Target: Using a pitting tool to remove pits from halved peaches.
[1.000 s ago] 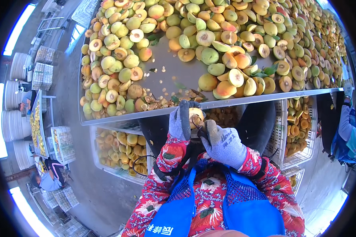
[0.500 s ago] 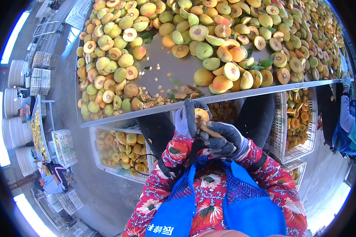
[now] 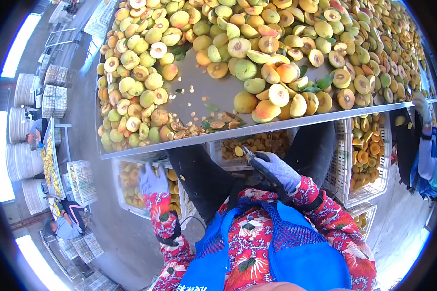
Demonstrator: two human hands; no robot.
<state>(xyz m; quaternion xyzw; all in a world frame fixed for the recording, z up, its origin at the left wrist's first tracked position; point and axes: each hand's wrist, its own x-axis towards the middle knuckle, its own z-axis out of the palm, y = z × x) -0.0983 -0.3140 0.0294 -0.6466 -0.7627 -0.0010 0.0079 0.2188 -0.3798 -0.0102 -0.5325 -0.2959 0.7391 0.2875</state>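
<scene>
My left hand (image 3: 154, 180), in a grey glove, is over a white crate (image 3: 126, 203) of yellow fruit halves (image 3: 133, 186) at the left of my legs. Its fingers are spread and nothing shows in them. My right hand (image 3: 276, 169), in a grey-and-black glove, is closed around a short dark hand tool (image 3: 251, 157) with a metal tip, below the table edge. Close to that tip is a small yellow oval piece (image 3: 239, 151); whether it touches the tool I cannot tell. Another crate (image 3: 216, 156) with brownish-yellow pieces stands under the table.
A metal table (image 3: 189, 82) heaped with peach-like fruit, whole and halved, spans the view ahead, its raised rim above my knees. White crates (image 3: 344, 160) of halves stand at my right. A co-worker's gloved hand (image 3: 421, 106) is at the far right; other people sit far left.
My hands have parted. The left went down and left from the fruit half both hands were at, and opened over the crate. The right stayed near the middle, keeping the tool.
</scene>
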